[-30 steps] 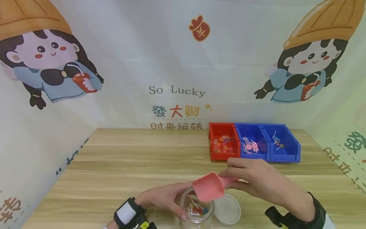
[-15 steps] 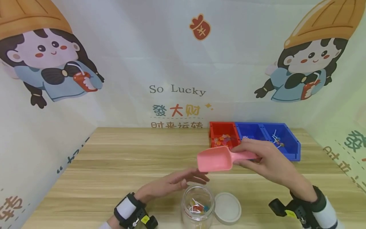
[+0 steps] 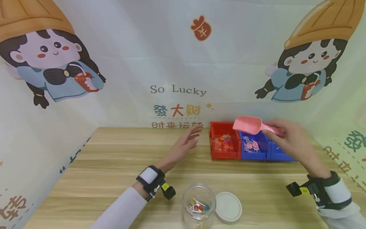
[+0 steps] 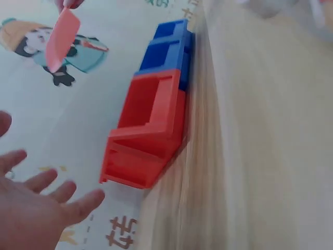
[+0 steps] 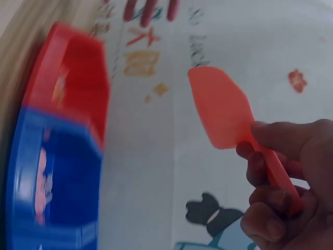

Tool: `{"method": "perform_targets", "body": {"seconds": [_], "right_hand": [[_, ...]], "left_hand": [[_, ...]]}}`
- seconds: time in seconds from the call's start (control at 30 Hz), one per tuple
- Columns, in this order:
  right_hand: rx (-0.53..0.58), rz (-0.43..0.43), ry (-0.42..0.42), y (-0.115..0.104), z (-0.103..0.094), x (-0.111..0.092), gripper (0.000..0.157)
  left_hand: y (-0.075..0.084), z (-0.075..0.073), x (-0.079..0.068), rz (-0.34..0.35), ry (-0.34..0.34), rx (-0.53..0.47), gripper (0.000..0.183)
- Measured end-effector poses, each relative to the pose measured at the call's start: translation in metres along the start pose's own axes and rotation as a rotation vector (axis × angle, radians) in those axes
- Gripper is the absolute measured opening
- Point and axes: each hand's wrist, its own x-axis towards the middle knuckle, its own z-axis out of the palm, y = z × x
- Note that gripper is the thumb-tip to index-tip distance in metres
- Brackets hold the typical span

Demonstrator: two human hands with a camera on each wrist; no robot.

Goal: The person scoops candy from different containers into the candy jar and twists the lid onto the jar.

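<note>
My right hand (image 3: 288,136) grips the handle of a pink scoop (image 3: 248,125) above the blue bins; in the right wrist view the fingers curl round the handle and the scoop (image 5: 221,107) looks bare. My left hand (image 3: 184,144) reaches over the table left of the red bin (image 3: 226,156), fingers spread, holding nothing. In the left wrist view the left hand (image 4: 41,208) shows loose fingers near the red bin (image 4: 148,135). Star-shaped candies (image 3: 224,143) lie in the red bin. Pink-and-white swirl lollipops (image 3: 251,145) lie in the middle blue bin (image 3: 255,156).
A glass jar (image 3: 199,203) without its lid stands at the front, with several small lollipops inside. Beside it on the right lies a white lid (image 3: 228,207). The right-hand blue bin (image 3: 283,156) is partly covered by the right hand. A printed curtain (image 3: 128,63) rises behind the table.
My right hand has lifted the scoop from over the jar up and right, above the blue bins. My left hand has left the jar and moved forward toward the red bin.
</note>
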Motion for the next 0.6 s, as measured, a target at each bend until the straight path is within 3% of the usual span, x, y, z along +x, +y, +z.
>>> {"method": "perform_targets", "body": {"seconds": [0.13,0.37,0.6], "right_hand": [[-0.154,-0.041,-0.075,0.018,0.000,0.011,0.029],[-0.344,-0.060,-0.285,0.035,0.013,0.030,0.024],[-0.488,-0.124,-0.385,0.040,0.030,0.048,0.009]], "left_hand": [[-0.007,0.001,0.025,-0.074,0.067,-0.004,0.052],[-0.029,0.014,0.063,-0.163,0.104,0.005,0.060],[-0.049,0.029,0.085,-0.177,0.205,0.089,0.061]]}}
